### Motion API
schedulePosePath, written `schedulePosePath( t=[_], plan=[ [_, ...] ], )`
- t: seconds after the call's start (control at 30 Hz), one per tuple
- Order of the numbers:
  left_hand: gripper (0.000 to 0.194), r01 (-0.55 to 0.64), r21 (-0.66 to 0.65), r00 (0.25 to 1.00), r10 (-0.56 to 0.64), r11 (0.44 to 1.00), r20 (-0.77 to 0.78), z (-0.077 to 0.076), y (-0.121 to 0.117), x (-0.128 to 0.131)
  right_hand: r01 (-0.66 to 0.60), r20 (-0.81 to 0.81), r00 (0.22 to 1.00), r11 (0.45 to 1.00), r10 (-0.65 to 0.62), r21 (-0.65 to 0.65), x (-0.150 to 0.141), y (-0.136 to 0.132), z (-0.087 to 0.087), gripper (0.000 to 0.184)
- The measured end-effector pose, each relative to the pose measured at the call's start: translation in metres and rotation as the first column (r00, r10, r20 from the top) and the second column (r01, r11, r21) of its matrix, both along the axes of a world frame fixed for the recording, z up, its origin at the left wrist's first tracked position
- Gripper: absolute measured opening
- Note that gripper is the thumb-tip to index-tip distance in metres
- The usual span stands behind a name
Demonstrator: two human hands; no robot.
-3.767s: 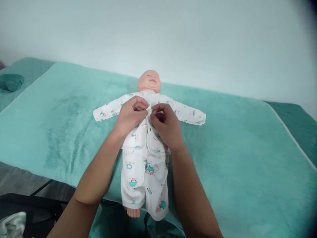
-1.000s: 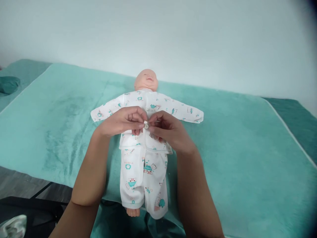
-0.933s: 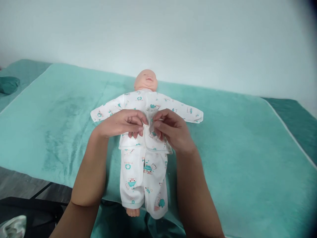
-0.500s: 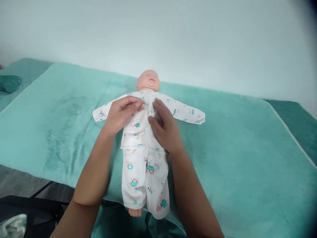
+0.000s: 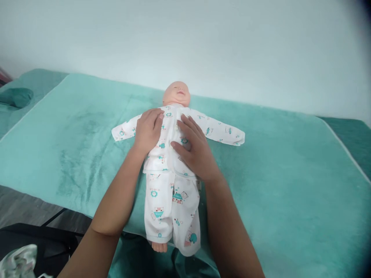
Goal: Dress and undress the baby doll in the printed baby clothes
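Observation:
A baby doll (image 5: 176,94) lies on its back, head toward the wall, with its sleeved arms spread wide. It wears a white printed jacket (image 5: 158,164) and matching trousers (image 5: 159,202); one bare foot shows below a trouser leg. My left hand (image 5: 149,129) lies palm down on the left side of the jacket's chest, fingers stretched. On the other side of the front opening rests my right hand (image 5: 193,144), its fingers spread over the cloth and the thumb pointing to the middle. Neither hand grips anything that I can see.
Teal velvety cloth (image 5: 278,173) covers the table under the doll. A pale wall (image 5: 203,46) rises behind it. At the lower left are a black object (image 5: 34,235) and a bunched patterned cloth (image 5: 20,262). A hole (image 5: 20,97) opens in the table's far-left end.
My left hand has moved from the front opening outward and flattened on the chest. My right hand stays nearly in place, fingers a little more spread. The view has shifted slightly.

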State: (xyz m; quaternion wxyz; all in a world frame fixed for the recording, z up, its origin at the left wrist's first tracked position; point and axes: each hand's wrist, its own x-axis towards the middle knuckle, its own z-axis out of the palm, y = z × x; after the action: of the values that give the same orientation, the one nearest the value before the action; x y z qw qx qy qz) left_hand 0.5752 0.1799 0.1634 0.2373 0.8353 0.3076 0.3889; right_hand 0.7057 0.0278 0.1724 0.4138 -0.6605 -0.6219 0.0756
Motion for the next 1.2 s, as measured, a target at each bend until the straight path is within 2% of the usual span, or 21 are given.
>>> schedulePosePath(
  t=[0.1, 0.17, 0.23, 0.3, 0.4, 0.5, 0.6, 0.73, 0.77, 0.87, 0.97, 1.07, 1.2],
  plan=[
    [0.037, -0.002, 0.008, 1.0, 0.002, 1.0, -0.027, -0.005, 0.008, 0.0, -0.069, -0.054, 0.996, 0.997, 0.066, -0.045, 0.006, -0.001, 0.001, 0.067],
    [0.038, -0.042, 0.035, 0.997, 0.044, 0.999, -0.058, -0.011, 0.013, -0.003, -0.092, -0.145, 0.986, 0.995, 0.086, -0.036, 0.013, -0.001, -0.004, 0.067],
    [0.039, -0.121, 0.076, 0.986, 0.128, 0.99, -0.107, -0.02, 0.017, -0.01, -0.013, -0.23, 0.973, 1.0, 0.013, 0.001, 0.024, 0.002, -0.016, 0.063],
    [0.041, -0.207, 0.125, 0.957, 0.227, 0.97, -0.179, -0.029, 0.018, -0.021, 0.155, -0.228, 0.963, 0.988, -0.146, 0.021, 0.038, 0.003, -0.033, 0.059],
    [0.048, -0.281, 0.166, 0.901, 0.32, 0.945, -0.294, -0.039, 0.019, -0.05, 0.35, 0.03, 0.937, 0.936, -0.349, -0.03, 0.067, -0.004, -0.057, 0.056],
    [0.056, -0.34, 0.163, 0.835, 0.377, 0.926, -0.4, -0.041, 0.022, -0.087, 0.483, 0.251, 0.861, 0.866, -0.442, -0.131, 0.103, -0.026, -0.071, 0.057],
    [0.059, -0.451, 0.157, 0.748, 0.468, 0.878, -0.47, -0.04, 0.024, -0.115, 0.565, 0.289, 0.811, 0.81, -0.509, -0.157, 0.137, -0.05, -0.076, 0.053],
    [0.062, -0.544, 0.19, 0.671, 0.559, 0.818, -0.486, -0.037, 0.022, -0.125, 0.74, 0.201, 0.673, 0.649, -0.712, -0.178, 0.159, -0.063, -0.076, 0.046],
    [0.061, -0.553, 0.197, 0.662, 0.57, 0.81, -0.486, -0.037, 0.021, -0.124, 0.753, 0.168, 0.656, 0.627, -0.736, -0.2, 0.16, -0.062, -0.075, 0.045],
    [0.05, -0.556, 0.193, 0.666, 0.573, 0.808, -0.477, -0.039, 0.022, -0.122, 0.724, 0.083, 0.676, 0.638, -0.733, -0.264, 0.161, -0.054, -0.072, 0.035],
    [0.041, -0.523, 0.158, 0.725, 0.534, 0.838, -0.435, -0.043, 0.03, -0.125, 0.688, 0.037, 0.706, 0.671, -0.708, -0.278, 0.167, -0.045, -0.068, 0.024],
    [0.04, -0.493, 0.153, 0.781, 0.513, 0.857, -0.357, -0.046, 0.042, -0.128, 0.663, 0.0, 0.732, 0.712, -0.682, -0.232, 0.176, -0.041, -0.068, 0.016],
    [0.04, -0.549, 0.22, 0.763, 0.591, 0.807, -0.262, -0.049, 0.055, -0.124, 0.673, -0.108, 0.722, 0.73, -0.683, -0.121, 0.18, -0.044, -0.072, 0.012]
  ],
)
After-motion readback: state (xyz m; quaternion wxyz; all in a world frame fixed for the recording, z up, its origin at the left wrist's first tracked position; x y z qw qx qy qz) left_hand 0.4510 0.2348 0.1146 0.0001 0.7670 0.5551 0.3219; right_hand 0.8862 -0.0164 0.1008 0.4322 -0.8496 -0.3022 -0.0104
